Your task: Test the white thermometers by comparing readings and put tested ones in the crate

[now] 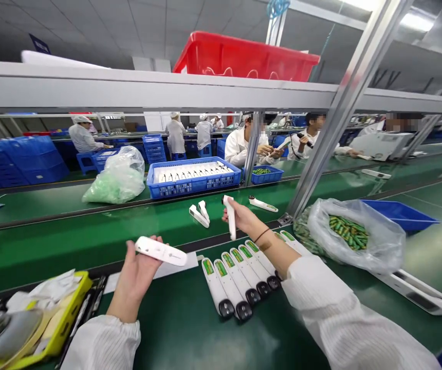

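My left hand (139,275), palm turned up, grips a long white handheld device (162,251) between thumb and fingers, above the green worktop's left half. Reaching over the conveyor, my right hand (242,217) closes round another white device with a dark tip (229,218), held nearly upright. Below my right forearm lies a slanted row of white devices (226,285) with black round heads; green batteries (223,267) show in their open compartments. Further white pieces (200,213) and a single device (263,204) with a black head rest on the green conveyor belt (167,218).
A clear plastic bag (383,246) of green batteries stands at right, beside a metal post (332,118). A yellow tray (67,316) sits at left. Beyond the belt are a blue crate (194,187) of devices and several co-workers. A shelf (147,92) carries a red bin (244,56).
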{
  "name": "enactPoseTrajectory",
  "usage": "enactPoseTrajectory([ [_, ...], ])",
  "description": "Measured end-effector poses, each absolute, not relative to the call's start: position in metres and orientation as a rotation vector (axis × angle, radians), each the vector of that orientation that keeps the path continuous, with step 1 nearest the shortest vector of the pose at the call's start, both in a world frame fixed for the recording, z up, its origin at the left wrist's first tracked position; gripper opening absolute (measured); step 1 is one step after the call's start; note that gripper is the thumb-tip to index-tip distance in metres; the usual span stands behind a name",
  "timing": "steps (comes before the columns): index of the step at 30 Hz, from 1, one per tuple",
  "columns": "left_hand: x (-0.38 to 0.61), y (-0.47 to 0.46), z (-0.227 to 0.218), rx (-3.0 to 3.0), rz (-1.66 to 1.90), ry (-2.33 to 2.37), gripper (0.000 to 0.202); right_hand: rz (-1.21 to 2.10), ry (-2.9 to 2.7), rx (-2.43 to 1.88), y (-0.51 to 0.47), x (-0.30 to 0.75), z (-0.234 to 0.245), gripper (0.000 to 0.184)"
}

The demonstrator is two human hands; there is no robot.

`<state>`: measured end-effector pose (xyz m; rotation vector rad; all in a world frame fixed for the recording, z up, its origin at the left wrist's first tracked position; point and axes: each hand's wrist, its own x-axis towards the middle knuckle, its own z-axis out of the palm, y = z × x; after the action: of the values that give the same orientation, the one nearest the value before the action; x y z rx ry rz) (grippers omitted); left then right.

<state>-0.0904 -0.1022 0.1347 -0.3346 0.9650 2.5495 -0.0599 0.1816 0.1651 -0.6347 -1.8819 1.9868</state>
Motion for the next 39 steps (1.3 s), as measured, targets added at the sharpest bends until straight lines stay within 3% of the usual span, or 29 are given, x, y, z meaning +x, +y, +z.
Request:
enactPoseTrajectory([
  [2,-0.061,-0.110,0.129,-0.325,2.515,1.009,0.020,2.173,-1.812,-0.515,0.150,-0.030,0.162,0.019],
  [9,0.015,-0.137,0.080,0.151,2.325,1.358,0.026,2.625,-1.586,-0.117,0.069,0.059,0.123,0.037],
  [19,0.024,-0.153,0.053,0.312,2.177,1.453,0.035,2.588,-1.899,-0.159,0.027,0.090,0.092,0.038],
  [22,0.024,-0.151,0.052,0.299,2.180,1.452,0.045,2.625,-1.910,-0.219,0.025,0.091,0.087,0.036],
  [25,0.027,-0.149,0.055,0.267,2.215,1.425,0.077,2.719,-1.854,-0.316,0.025,0.091,0.085,0.038],
  [27,0.029,-0.149,0.058,0.233,2.211,1.397,0.088,2.780,-1.788,-0.385,0.026,0.090,0.085,0.039],
  [32,0.032,-0.151,0.061,0.160,2.161,1.315,0.082,2.835,-1.760,-0.442,0.026,0.090,0.085,0.034],
  [39,0.039,-0.151,0.053,0.461,2.151,1.265,0.090,2.702,-1.922,-0.196,0.013,0.094,0.076,0.031],
])
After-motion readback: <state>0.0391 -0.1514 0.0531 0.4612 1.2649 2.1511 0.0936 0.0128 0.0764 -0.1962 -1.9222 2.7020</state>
